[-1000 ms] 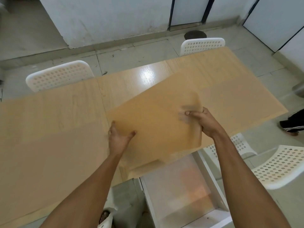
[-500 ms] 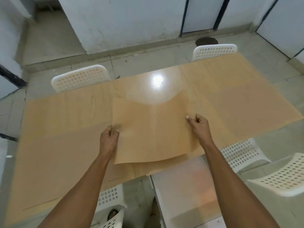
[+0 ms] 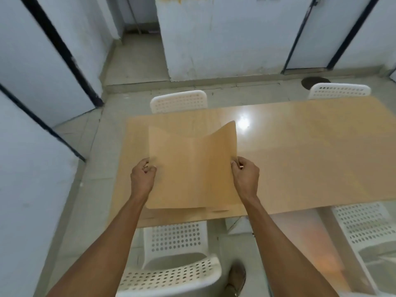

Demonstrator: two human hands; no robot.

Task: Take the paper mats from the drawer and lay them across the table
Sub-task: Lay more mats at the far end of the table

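Observation:
I hold a tan paper mat (image 3: 190, 168) above the left end of the light wooden table (image 3: 300, 159). My left hand (image 3: 142, 179) pinches its left edge and my right hand (image 3: 246, 179) pinches its right edge. The sheet sags in the middle and its far right corner curls upward. A second mat's edge (image 3: 218, 209) shows just under it near the table's front edge. The open white drawer (image 3: 304, 239) lies below the table's front edge to the right of my right arm, seen blurred.
White perforated chairs stand around the table: two on the far side (image 3: 179, 101) (image 3: 339, 91), one under the front edge (image 3: 173, 254), another at the right (image 3: 364, 228). A white wall (image 3: 32, 146) rises close on the left. My foot (image 3: 236, 277) shows on the floor.
My view and both hands have shifted toward the table's left end, carrying the mat along. The mat is now held more upright, with its far corner curled.

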